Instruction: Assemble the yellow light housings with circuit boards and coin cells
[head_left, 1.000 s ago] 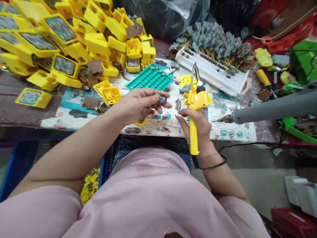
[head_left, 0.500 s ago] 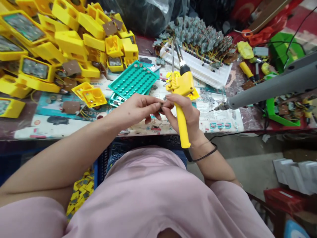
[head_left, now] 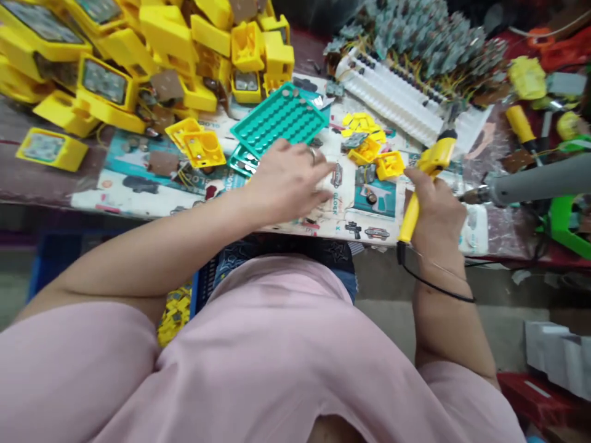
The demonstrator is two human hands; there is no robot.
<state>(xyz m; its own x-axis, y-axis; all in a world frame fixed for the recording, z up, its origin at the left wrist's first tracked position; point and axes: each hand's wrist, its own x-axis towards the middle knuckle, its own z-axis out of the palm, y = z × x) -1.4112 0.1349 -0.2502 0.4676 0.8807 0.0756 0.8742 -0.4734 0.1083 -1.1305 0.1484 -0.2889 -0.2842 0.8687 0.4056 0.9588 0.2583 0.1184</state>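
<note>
My left hand [head_left: 289,181] is palm down over the printed sheet, its fingers spread, with nothing visible in them. It overlaps the lower right edge of a teal tray [head_left: 272,117] with rows of round pockets, a few of which hold small round discs. My right hand [head_left: 436,212] is wrapped round a yellow soldering gun [head_left: 410,218], whose tip points away toward a white ribbed rack. Between the hands lie small open yellow housings [head_left: 390,165] and grey parts [head_left: 365,174] on the sheet.
Yellow cases [head_left: 166,37] are heaped at the left. The white rack [head_left: 388,92] carries many wired grey parts. A grey pole-like arm [head_left: 545,181] reaches in from the right. A screwdriver [head_left: 521,126] and a green bin [head_left: 575,227] are at the right.
Fingertips of both hands met at a small dark piece earlier; now the hands are apart. My right hand has moved right with the soldering gun, and my left hand has opened. The view has shifted.
</note>
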